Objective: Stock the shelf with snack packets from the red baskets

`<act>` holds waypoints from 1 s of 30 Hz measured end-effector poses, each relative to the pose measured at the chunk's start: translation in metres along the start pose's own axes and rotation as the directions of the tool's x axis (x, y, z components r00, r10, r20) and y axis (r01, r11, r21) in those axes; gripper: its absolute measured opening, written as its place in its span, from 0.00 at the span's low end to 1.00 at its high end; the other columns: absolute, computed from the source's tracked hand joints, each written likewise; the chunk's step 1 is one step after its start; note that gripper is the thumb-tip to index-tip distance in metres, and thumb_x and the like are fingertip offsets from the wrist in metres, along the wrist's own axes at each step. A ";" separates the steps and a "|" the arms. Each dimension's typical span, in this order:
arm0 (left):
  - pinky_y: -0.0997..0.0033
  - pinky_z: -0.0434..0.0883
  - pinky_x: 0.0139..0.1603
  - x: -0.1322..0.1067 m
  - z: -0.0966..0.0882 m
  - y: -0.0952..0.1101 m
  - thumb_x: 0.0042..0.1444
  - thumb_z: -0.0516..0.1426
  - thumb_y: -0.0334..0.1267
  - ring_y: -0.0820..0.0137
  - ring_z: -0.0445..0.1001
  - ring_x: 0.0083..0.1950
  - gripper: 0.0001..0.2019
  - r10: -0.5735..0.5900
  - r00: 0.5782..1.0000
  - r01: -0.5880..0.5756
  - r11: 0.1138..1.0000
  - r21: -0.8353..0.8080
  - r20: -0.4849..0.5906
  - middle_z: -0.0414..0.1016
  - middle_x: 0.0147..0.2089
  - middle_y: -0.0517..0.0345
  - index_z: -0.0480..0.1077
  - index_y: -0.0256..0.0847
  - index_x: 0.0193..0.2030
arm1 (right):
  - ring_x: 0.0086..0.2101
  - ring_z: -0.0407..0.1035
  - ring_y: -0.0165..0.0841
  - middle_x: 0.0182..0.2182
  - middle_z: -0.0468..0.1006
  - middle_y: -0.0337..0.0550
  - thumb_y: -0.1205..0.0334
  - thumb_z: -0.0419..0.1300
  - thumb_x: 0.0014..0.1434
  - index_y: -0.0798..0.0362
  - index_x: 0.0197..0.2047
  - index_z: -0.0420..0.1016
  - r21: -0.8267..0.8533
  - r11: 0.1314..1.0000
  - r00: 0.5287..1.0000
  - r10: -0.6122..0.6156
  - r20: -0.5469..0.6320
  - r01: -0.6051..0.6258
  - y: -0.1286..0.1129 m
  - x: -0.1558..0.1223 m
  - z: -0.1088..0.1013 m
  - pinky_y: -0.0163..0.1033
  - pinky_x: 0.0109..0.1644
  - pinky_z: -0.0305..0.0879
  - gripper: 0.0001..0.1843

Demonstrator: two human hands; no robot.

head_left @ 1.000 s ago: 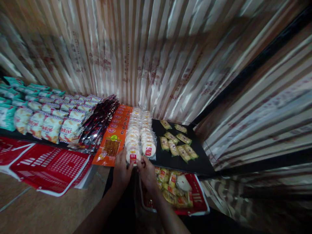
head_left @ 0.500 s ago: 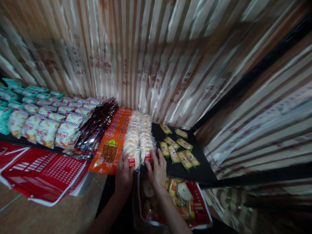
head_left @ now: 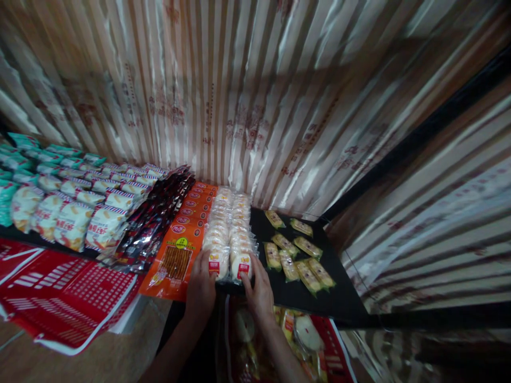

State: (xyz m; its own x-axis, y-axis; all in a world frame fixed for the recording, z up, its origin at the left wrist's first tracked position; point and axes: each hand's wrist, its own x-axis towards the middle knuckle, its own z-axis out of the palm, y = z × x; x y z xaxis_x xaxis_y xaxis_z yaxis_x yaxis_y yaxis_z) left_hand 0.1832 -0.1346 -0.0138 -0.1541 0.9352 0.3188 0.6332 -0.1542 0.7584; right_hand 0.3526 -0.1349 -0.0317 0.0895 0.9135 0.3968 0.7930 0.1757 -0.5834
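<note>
Two rows of round white wrapped cakes (head_left: 227, 229) run back along a black shelf (head_left: 339, 298). My left hand (head_left: 202, 287) rests against the front cake of the left row (head_left: 217, 262), fingers curled on its wrapper. My right hand (head_left: 259, 290) touches the front cake of the right row (head_left: 241, 264), with fingers spread along its near edge. Neither cake is lifted off the shelf.
Orange snack packets (head_left: 179, 250) lie left of the cakes, then dark red packets (head_left: 154, 218) and white and green bags (head_left: 72, 213). Small yellow packets (head_left: 297, 255) lie scattered to the right. A red basket (head_left: 295, 340) of mixed snacks sits below. Striped curtain behind.
Both hands moved forward from the shelf's front edge onto the front cakes. The right hand shifted right to the right-row cake. The camera tilted down slightly.
</note>
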 end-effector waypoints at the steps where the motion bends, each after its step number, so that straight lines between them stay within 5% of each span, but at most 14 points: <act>1: 0.54 0.60 0.62 0.002 0.000 0.000 0.55 0.46 0.29 0.60 0.59 0.63 0.24 0.005 1.000 -0.005 1.000 0.004 -0.004 0.61 0.60 0.44 0.56 0.37 0.60 | 0.56 0.60 0.40 0.56 0.66 0.51 0.51 0.48 0.61 0.53 0.62 0.58 -0.005 1.000 1.000 -0.004 -0.004 0.004 0.000 0.000 0.000 0.48 0.57 0.60 0.28; 7: 0.56 0.63 0.60 0.010 0.006 -0.006 0.57 0.46 0.30 0.61 0.61 0.61 0.23 0.032 0.999 -0.030 0.998 0.051 -0.027 0.63 0.59 0.44 0.56 0.37 0.60 | 0.56 0.60 0.39 0.57 0.66 0.51 0.51 0.47 0.63 0.54 0.63 0.56 -0.089 0.995 0.999 -0.046 -0.017 0.044 0.000 -0.001 0.002 0.48 0.57 0.60 0.28; 17: 0.52 0.61 0.61 0.005 0.009 -0.008 0.60 0.46 0.30 0.60 0.55 0.65 0.25 0.231 0.968 -0.209 0.957 0.203 -0.094 0.58 0.62 0.42 0.47 0.38 0.64 | 0.55 0.60 0.41 0.55 0.67 0.53 0.51 0.45 0.63 0.56 0.62 0.56 -0.232 0.972 0.996 -0.064 -0.064 0.048 -0.004 -0.005 0.008 0.46 0.56 0.59 0.28; 23: 0.45 0.57 0.61 0.014 0.006 0.000 0.54 0.54 0.37 0.50 0.48 0.67 0.34 0.121 0.990 -0.103 0.969 0.226 -0.071 0.54 0.64 0.38 0.43 0.35 0.66 | 0.57 0.58 0.42 0.58 0.63 0.54 0.47 0.43 0.63 0.58 0.64 0.51 -0.215 0.976 0.998 0.007 -0.054 -0.019 -0.007 -0.005 0.007 0.48 0.57 0.58 0.32; 30: 0.44 0.53 0.62 0.035 0.010 -0.016 0.44 0.61 0.42 0.45 0.43 0.68 0.46 0.081 0.995 -0.091 0.970 0.226 0.052 0.49 0.66 0.33 0.41 0.31 0.66 | 0.57 0.58 0.43 0.59 0.62 0.55 0.47 0.43 0.62 0.58 0.65 0.49 -0.210 0.977 0.998 0.028 -0.054 -0.039 -0.007 -0.004 0.008 0.48 0.56 0.58 0.33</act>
State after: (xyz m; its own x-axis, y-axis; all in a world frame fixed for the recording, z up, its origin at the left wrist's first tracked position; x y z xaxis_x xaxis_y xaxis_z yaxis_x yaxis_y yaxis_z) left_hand 0.1752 -0.0967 -0.0205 -0.0626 0.9349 0.3495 0.7998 -0.1624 0.5778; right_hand 0.3414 -0.1369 -0.0346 0.1441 0.8970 0.4180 0.8976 0.0593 -0.4369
